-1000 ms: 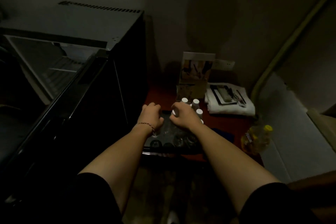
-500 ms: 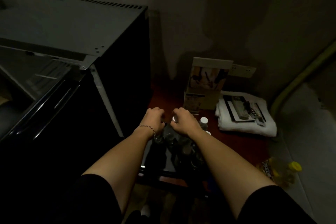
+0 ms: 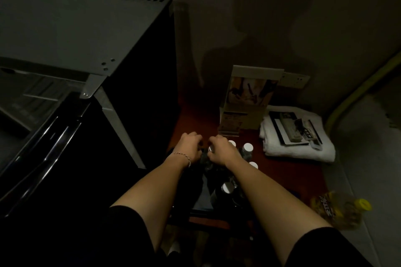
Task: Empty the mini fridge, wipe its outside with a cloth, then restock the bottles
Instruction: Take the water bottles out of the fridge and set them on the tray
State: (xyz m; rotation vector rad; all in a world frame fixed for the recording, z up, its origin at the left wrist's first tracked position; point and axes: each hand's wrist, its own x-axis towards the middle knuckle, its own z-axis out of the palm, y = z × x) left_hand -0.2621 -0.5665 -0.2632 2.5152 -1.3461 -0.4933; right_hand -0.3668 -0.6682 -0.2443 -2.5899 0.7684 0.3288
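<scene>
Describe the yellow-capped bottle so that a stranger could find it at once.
Start at the mini fridge on the left and cross the red table to its right edge. Beyond it lies the bottle, on its side. It alone has a yellow cap; the bottles near the hands have white caps.

Two bare forearms in view, both uncovered from elbow to wrist. Black short sleeves (image 3: 128,221) ending near the elbows, plain fabric, no print or seam detail legible in the dim light. Thin beaded or chain-like bracelet (image 3: 183,156) around the wrist of the left hand (image 3: 189,144), pale and fine-linked. Right hand (image 3: 221,149) and its wrist without jewellery. No rings discernible. Nails too dark to read.
</scene>
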